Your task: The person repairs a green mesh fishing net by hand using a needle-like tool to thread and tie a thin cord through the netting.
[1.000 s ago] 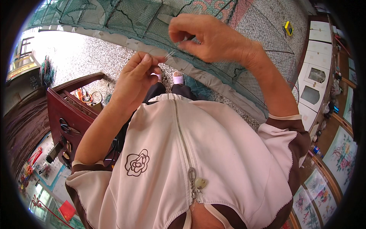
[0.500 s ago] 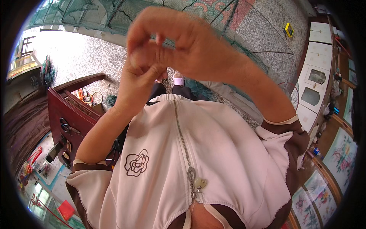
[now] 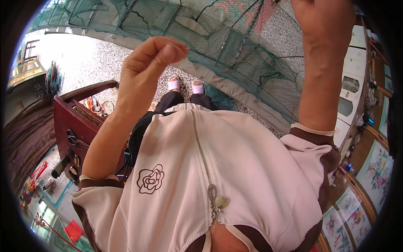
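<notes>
My left hand (image 3: 152, 61) is raised in front of me, its thumb and forefinger pinched together. Anything between those fingertips is too fine to make out. Up at the top right, my right hand (image 3: 323, 19) is lifted away from the left one. Its fingers are cut off by the picture's edge, so their state does not show. Beyond both hands stretches a long green mesh net (image 3: 268, 59) on dark frame rods, with a pale cloth edge (image 3: 201, 75) along its near side.
A dark red wooden chair (image 3: 79, 113) stands at my left, with black-handled scissors (image 3: 72, 136) on it. Coloured cords (image 3: 94, 105) lie behind it. My feet in pink slippers (image 3: 197, 88) are on the speckled floor. White cabinets (image 3: 357, 63) line the right.
My hands were together in front of me and are now apart. The right one has swung up and to the right; the left stays near its place, pinched.
</notes>
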A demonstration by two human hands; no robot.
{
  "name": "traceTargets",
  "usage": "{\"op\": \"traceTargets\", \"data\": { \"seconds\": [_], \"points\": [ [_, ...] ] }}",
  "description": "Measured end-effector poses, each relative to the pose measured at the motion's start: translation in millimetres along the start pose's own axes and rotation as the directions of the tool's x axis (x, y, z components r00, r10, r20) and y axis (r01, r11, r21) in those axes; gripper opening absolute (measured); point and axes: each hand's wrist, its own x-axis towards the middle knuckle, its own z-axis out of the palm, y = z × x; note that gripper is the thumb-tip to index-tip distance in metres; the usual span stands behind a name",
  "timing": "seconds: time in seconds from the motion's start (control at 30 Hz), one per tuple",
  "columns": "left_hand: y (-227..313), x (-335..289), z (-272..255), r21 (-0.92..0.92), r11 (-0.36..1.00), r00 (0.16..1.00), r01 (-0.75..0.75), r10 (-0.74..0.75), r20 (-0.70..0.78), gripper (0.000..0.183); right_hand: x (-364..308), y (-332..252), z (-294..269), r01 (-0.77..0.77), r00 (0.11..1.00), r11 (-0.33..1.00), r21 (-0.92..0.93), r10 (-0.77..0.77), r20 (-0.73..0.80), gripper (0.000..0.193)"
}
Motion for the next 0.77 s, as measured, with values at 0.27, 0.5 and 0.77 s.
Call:
{"op": "traceTargets", "data": {
  "seconds": [0.27,0.5,0.77],
  "points": [
    [-15,-6,-17,-0.467,0.848,0.964,0.249,-0.266,0.03,0.016,-41,40,4,0.157,0.715,0.674,-0.721,0.426,0.554,0.004],
    [-22,-11,-7,-0.408,0.859,0.94,0.309,-0.341,-0.005,0.015,-67,76,3,0.08,0.744,0.586,-0.806,0.503,0.44,0.003],
    [-19,-16,-9,-0.371,0.87,0.936,0.326,-0.352,-0.002,0.017,-65,75,8,0.049,0.698,0.692,-0.72,0.492,0.521,0.007]
  ]
}}
